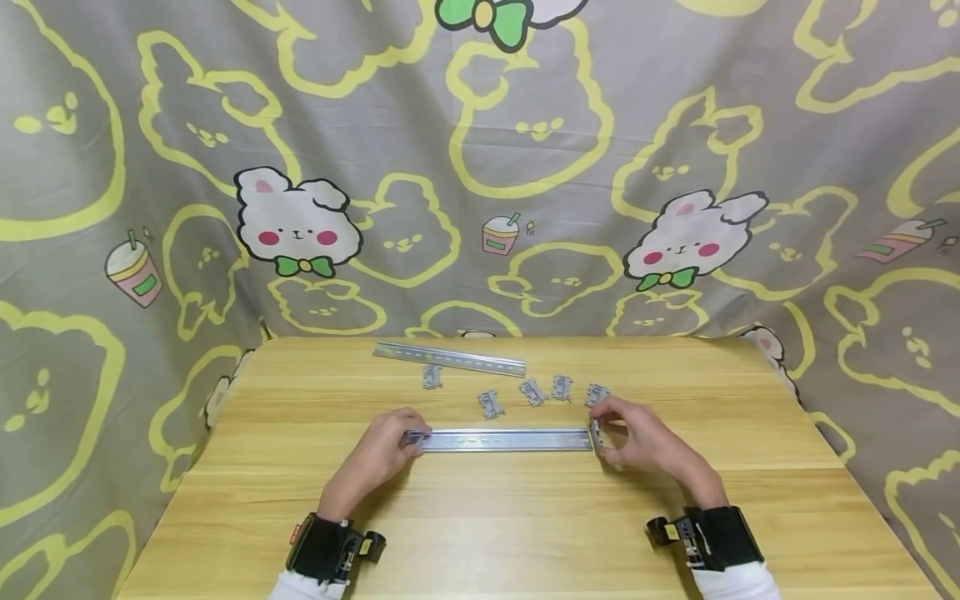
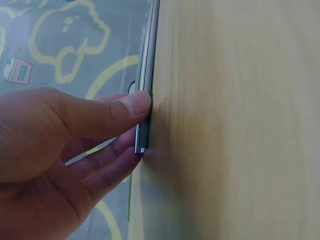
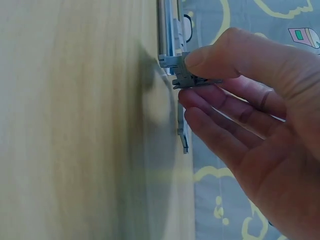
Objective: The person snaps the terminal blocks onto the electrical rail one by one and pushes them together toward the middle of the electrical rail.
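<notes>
A slotted metal DIN rail (image 1: 502,440) lies crosswise in front of the person. My left hand (image 1: 392,440) grips its left end; in the left wrist view the thumb presses the near edge of the rail (image 2: 146,65) and the fingers curl behind it. At the other end, my right hand (image 1: 636,435) pinches a small grey terminal block (image 1: 596,437) between thumb and fingers. Close up, that terminal block (image 3: 181,71) stands crosswise over the rail's end, its clip-like feet at the rail edge.
Behind the held rail, several loose grey terminal blocks (image 1: 490,404) are scattered on the wooden table (image 1: 480,525). A second slotted rail (image 1: 450,358) lies slightly slanted near the back edge. A patterned curtain (image 1: 405,150) hangs behind the table and along its sides.
</notes>
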A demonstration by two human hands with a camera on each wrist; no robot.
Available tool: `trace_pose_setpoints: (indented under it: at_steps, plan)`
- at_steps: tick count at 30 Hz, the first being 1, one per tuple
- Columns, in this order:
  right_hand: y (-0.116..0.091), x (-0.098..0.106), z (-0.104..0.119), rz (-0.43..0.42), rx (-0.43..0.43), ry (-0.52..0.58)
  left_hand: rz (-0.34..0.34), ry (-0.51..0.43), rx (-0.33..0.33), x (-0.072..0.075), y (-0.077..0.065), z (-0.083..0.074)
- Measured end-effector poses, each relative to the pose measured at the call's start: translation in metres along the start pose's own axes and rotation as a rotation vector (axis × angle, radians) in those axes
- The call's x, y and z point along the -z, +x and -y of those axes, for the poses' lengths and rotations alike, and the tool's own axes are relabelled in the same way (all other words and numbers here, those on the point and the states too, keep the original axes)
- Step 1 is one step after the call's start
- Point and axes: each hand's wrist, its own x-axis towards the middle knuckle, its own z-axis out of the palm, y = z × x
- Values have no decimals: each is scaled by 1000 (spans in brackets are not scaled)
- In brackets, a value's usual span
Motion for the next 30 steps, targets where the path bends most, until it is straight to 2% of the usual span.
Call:
trace_pose_setpoints:
  at_steps: [5,14,30]
  plan:
    - [0,-2,0,10,-16,32,1,12,-9,-1,2,0]
    - [11,-14,4,-5,67,58,18,6,13,0,2,0]
    - [36,-37,33,46,30,30,-6,25,13,-2,2,-4]
